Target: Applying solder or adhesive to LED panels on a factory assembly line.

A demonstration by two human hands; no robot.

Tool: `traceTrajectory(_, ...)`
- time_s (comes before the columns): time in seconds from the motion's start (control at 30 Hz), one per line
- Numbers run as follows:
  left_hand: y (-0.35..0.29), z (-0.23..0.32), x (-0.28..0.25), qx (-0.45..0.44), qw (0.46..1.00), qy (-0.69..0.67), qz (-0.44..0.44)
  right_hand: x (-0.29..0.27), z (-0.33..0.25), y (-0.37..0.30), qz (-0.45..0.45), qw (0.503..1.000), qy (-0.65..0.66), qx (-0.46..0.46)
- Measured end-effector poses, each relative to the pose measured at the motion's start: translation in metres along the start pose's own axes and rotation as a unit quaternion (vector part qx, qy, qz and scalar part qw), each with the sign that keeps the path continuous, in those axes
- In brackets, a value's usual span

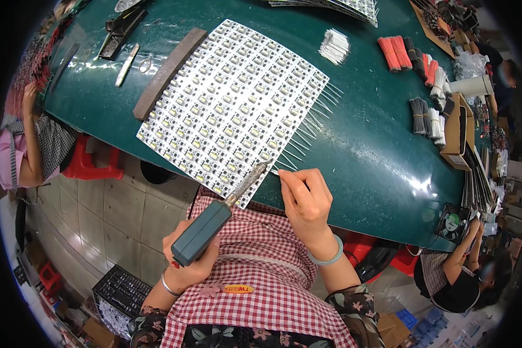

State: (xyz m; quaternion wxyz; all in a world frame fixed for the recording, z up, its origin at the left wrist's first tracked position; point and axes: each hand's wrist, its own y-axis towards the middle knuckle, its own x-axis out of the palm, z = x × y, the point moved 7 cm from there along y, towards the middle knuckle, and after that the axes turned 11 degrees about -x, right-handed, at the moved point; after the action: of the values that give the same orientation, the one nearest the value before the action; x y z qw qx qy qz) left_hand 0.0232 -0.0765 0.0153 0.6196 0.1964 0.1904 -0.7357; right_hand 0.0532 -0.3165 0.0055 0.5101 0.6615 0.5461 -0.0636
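Observation:
A white circuit board panel (pixel 226 104) with rows of small LEDs lies on the green table. Thin white wires (pixel 307 130) stick out along its right edge. My left hand (pixel 194 252) is wrapped round the dark green handle of a soldering iron (pixel 203 231), whose tip reaches the panel's lower right part. Beside that tip, my right hand (pixel 307 200) pinches a thin white wire (pixel 275 171) at the panel's edge. A dark brown bar (pixel 169 75) lies along the panel's left edge.
Loose white wires (pixel 334 46) lie at the back, with red wire bundles (pixel 393 53) to their right. A cardboard box (pixel 459 130) and a small fan (pixel 452 221) stand at the right edge. A tweezer-like metal tool (pixel 127 65) lies far left. Other people sit at both sides.

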Motion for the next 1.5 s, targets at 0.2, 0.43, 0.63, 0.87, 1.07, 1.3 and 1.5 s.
traceTrajectory(0.2,0.003,0.003,0.001,-0.004,1.000,-0.003,-0.004,-0.001,0.000,0.000,0.006,1.000,0.003,0.005)
traceTrajectory(0.43,0.001,-0.001,-0.002,-0.029,0.999,-0.017,0.009,-0.018,-0.004,-0.008,0.037,0.999,0.005,0.026)
traceTrajectory(0.63,-0.008,-0.010,-0.005,-0.050,0.998,-0.033,0.012,-0.008,-0.010,0.000,0.032,0.999,-0.012,-0.038)
traceTrajectory(0.87,-0.009,-0.006,-0.006,-0.030,0.999,-0.019,0.015,0.002,-0.004,-0.004,0.011,1.000,0.001,-0.010)
traceTrajectory(1.07,-0.010,-0.008,-0.005,-0.031,0.999,-0.017,0.002,0.004,-0.003,-0.006,0.005,1.000,-0.005,-0.015)
traceTrajectory(1.3,-0.003,0.006,-0.006,0.013,0.999,0.040,-0.012,0.003,-0.003,-0.005,-0.004,1.000,0.000,-0.012)
traceTrajectory(1.5,-0.001,0.004,-0.004,-0.015,0.999,0.023,-0.026,0.004,-0.003,-0.005,-0.006,1.000,-0.001,-0.013)
